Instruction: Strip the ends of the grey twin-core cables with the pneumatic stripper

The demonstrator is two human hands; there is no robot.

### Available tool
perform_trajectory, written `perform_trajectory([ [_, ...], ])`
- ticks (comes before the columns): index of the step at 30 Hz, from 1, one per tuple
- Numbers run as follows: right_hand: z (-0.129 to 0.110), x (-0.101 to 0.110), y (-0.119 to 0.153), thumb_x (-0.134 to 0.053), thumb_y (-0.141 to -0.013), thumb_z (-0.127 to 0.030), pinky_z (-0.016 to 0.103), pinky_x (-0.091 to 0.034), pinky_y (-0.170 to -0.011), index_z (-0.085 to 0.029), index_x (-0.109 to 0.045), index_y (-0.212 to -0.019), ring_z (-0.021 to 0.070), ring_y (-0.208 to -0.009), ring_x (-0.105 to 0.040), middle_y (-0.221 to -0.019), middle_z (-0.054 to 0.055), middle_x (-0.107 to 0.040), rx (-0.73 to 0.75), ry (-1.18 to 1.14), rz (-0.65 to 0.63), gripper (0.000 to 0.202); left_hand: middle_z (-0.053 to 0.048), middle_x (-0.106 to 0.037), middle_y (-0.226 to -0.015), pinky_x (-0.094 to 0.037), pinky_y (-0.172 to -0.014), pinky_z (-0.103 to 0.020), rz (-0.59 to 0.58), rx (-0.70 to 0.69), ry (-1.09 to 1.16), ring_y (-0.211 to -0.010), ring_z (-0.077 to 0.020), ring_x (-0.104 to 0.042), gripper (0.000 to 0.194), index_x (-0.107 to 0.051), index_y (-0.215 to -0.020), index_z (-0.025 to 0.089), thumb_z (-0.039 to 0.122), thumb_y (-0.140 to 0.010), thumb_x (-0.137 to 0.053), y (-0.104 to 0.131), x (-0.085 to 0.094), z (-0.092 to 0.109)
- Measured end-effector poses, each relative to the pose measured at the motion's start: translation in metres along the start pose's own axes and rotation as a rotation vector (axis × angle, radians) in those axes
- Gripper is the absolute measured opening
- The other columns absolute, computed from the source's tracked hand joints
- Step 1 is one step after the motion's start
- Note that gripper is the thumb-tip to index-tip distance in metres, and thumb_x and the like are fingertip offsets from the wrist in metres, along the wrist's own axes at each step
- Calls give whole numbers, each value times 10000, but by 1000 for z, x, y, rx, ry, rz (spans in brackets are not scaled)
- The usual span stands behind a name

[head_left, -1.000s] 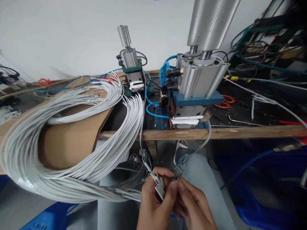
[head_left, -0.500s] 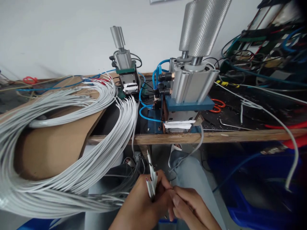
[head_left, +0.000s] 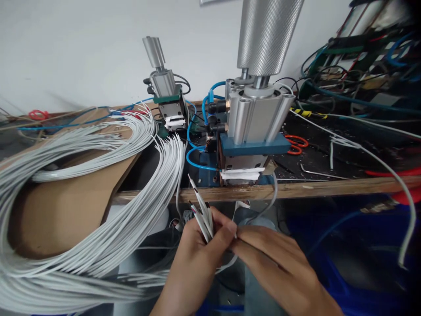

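— Below the front edge of the worktop (head_left: 329, 188), what is the left hand (head_left: 194, 259) doing?

— It is closed around a small bunch of white wires (head_left: 202, 210), thumb pressed across them, so their stripped ends fan upward and away from the knuckles. A second ago those ends lay low and pointed off toward the lap; now the bunch stands raised and nearly reaches the wooden edge.

— And the right hand (head_left: 279, 267)?

— Its fingertips meet the left thumb at the base of the bunch, pinching there; whether it holds one single wire I cannot tell. It has kept to that meeting point as both hands came up.

— What does the lift mean for the work?

— My reading is that the ends are being gathered and squared up close to the nearer pneumatic press (head_left: 253, 131), which sits at the front edge, just above and to the right of the wire tips.

— Further out?

— From the left hand the wires trail left into the large white wire coil (head_left: 66, 245) draped over cardboard (head_left: 66, 210) at the left end. A smaller press (head_left: 166, 98) stands toward the back edge, and red-handled scissors (head_left: 296, 145) lie right of the big one.
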State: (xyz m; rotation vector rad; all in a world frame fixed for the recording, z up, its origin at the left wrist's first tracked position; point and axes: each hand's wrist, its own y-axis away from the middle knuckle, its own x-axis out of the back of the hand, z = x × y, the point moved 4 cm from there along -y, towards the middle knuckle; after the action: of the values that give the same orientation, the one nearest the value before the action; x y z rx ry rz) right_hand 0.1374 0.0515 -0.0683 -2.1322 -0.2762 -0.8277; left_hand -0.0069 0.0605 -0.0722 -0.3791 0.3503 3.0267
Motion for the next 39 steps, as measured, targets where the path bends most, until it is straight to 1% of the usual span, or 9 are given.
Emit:
perform_trajectory([
  [2, 7, 0, -6, -503, -941, -139, 324, -589, -838, -336, -537, -1313, 193, -963, -708, -1111, 11, -730, 23, 28, -16, 423, 108, -301, -523, -165, -422, -212, 54, -45, 113, -458, -68, -201, 156, -601, -878, 186, 338, -889, -631, -4, -1, 4],
  [4, 15, 2, -12, -544, -913, -92, 318, -585, -841, -305, -564, -1279, 188, -935, -709, -1093, 23, -722, 8, 85, 62, 424, 113, -283, -514, -154, -409, -208, 109, -113, 242, -445, -65, -173, 116, -614, -944, 197, 304, -902, -616, -6, -2, 14],
  [8, 23, 5, -28, -559, -911, -83, 288, -581, -844, -257, -604, -1222, 171, -934, -702, -1060, 28, -704, -46, 117, 149, 360, 105, -291, -496, -165, -389, -190, 141, -149, 402, -421, -55, -176, 61, -613, -837, 195, 229, -887, -613, -5, -11, 34],
  [12, 23, 5, -42, -577, -908, -86, 260, -588, -815, -226, -616, -1200, 156, -926, -703, -1050, 29, -706, -56, 119, 208, 327, 96, -300, -494, -156, -391, -188, 184, -136, 433, -414, -45, -178, 96, -612, -773, 200, 219, -867, -620, -2, -21, 48],
  [15, 24, 4, -47, -577, -902, -67, 254, -588, -818, -212, -620, -1196, 149, -935, -703, -1071, 38, -707, -54, 125, 237, 331, 94, -278, -491, -144, -390, -181, 244, -130, 447, -416, -44, -158, 103, -629, -738, 205, 213, -840, -640, 0, -23, 53],
  [20, 25, 3, -50, -549, -913, -71, 296, -589, -867, -236, -607, -1223, 169, -982, -698, -1113, 46, -703, -34, 145, 269, 356, 88, -312, -464, -230, -360, -154, 173, -158, 427, -382, -42, -213, 101, -643, -726, 214, 247, -807, -694, -1, -18, 54],
  [26, 27, 0, -54, -527, -922, -77, 280, -579, -871, -241, -602, -1223, 167, -1010, -688, -1133, 49, -699, -40, 125, 250, 351, 86, -314, -450, -273, -346, -150, 151, -167, 409, -369, -48, -232, 105, -650, -729, 222, 269, -810, -699, -5, -15, 55],
  [33, 26, 1, -57, -540, -914, -58, 214, -542, -880, -150, -640, -1175, 134, -993, -676, -1101, 71, -704, -30, 133, 244, 295, 81, -354, -448, -298, -344, -142, 119, -160, 422, -354, -44, -285, 84, -667, -750, 222, 259, -818, -698, -2, -15, 59],
  [39, 24, 2, -57, -532, -906, -49, 212, -536, -870, -146, -643, -1172, 135, -981, -673, -1091, 73, -701, -45, 116, 238, 303, 79, -351, -443, -308, -346, -139, 111, -153, 441, -356, -43, -295, 81, -670, -746, 224, 255, -812, -705, -2, -14, 59],
])
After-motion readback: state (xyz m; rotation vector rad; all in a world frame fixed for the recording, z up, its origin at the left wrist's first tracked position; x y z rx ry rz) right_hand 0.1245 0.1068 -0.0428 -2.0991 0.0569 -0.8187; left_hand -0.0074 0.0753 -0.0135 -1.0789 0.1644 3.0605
